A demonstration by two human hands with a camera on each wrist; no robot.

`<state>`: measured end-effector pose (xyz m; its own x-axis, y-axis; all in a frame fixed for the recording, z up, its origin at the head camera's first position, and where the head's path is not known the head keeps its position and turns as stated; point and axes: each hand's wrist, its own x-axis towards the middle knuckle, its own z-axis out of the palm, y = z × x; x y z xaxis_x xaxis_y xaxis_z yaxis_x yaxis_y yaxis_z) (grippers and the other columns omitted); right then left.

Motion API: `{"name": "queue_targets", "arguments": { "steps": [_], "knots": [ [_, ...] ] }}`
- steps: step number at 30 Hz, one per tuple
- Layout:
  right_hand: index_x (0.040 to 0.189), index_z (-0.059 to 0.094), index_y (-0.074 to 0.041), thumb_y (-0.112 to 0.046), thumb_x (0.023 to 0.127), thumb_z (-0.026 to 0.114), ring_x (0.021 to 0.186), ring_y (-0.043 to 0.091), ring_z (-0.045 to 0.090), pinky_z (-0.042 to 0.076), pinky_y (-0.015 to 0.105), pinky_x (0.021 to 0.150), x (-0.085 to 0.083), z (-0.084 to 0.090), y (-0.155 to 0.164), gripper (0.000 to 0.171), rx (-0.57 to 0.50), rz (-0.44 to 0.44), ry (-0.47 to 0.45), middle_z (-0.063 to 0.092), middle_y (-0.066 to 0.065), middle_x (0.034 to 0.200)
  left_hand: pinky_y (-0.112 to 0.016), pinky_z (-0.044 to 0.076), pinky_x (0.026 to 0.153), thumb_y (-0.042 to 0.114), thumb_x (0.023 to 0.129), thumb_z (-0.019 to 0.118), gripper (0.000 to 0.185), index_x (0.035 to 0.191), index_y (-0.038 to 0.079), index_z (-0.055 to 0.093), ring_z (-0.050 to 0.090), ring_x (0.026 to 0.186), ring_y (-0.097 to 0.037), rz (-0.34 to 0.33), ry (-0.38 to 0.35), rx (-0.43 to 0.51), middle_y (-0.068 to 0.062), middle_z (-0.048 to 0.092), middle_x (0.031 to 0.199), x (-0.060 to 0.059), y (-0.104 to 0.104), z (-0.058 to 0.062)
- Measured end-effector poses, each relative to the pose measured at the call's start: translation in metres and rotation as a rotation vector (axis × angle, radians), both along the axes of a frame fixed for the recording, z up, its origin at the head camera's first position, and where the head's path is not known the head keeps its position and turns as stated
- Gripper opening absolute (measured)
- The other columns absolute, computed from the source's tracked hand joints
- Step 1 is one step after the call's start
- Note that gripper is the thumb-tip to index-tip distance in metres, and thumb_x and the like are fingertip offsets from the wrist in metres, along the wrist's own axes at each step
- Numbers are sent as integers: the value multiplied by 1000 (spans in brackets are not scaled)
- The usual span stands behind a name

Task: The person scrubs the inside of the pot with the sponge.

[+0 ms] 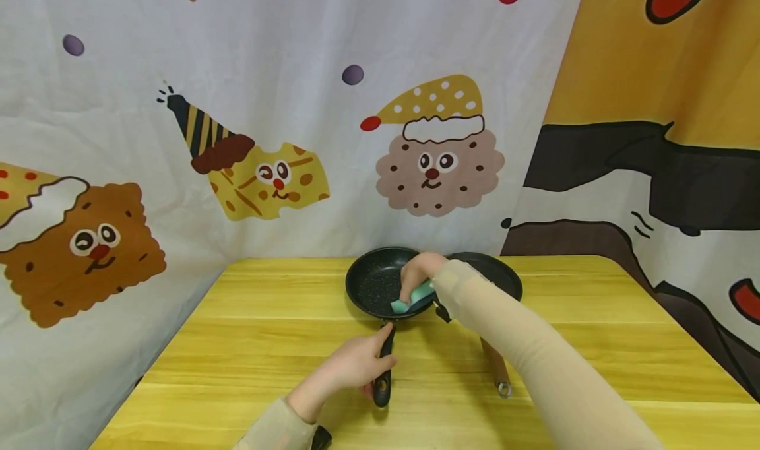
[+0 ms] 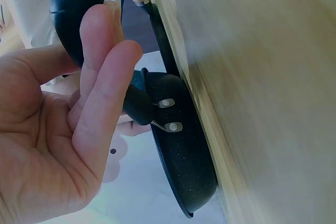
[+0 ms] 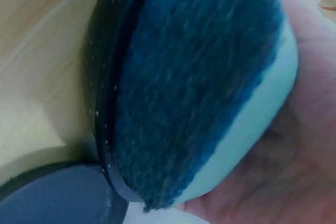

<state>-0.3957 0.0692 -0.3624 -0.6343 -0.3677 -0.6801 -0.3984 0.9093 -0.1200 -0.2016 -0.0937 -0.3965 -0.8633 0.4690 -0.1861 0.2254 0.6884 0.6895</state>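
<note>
My left hand (image 1: pixel 356 363) holds the black handle (image 1: pixel 382 390) of a black speckled frying pan (image 1: pixel 374 285), its index finger pointing along the handle toward the pan. In the left wrist view, fingers (image 2: pixel 107 93) bend around that handle, and two rivets show on the pan's side. My right hand (image 1: pixel 420 270) grips a sponge (image 1: pixel 423 292) at the pan's right inner side. Light green foam and a dark green scouring face make up the sponge; in the right wrist view the scouring face (image 3: pixel 194 77) lies along the pan's rim (image 3: pixel 110 124).
A second dark pan (image 1: pixel 495 272) sits to the right, partly hidden by my right arm. Its brown handle (image 1: pixel 494 364) ends in a metal ring and points toward me. The wooden table (image 1: pixel 237 357) backs onto a curtain (image 1: pixel 285 61) with cartoon prints.
</note>
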Motion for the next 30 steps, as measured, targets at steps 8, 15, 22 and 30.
{"name": "queue_targets", "arguments": {
  "steps": [8,15,22,30],
  "knots": [
    [122,68,-27,-41,78,71,105,18,51,45,39,83,3,-11,6,46,-162,-18,-49,56,-7,128,-24,49,56,29,100,56,67,152,1,26,64,45,-25,-44,-6,-13,-2,60,48,0,0,1],
    [112,73,-28,-38,85,70,109,14,55,48,42,92,4,-11,10,29,-283,21,-123,60,-10,123,-26,50,53,29,99,57,67,152,2,27,64,46,-27,-64,-30,11,-1,60,48,0,-3,2],
    [125,68,-22,-31,88,73,118,15,55,51,37,89,6,-16,4,38,-421,12,-182,59,-5,131,-28,51,51,29,99,58,67,152,2,27,64,46,-30,-71,-55,30,-3,61,48,0,-4,2],
    [127,66,-18,-24,87,74,120,17,54,48,32,93,10,-32,-6,41,-571,68,-87,60,-5,130,-28,51,49,28,98,58,69,152,0,26,64,46,-28,-84,-55,58,-2,61,51,1,-3,2]
  ]
}}
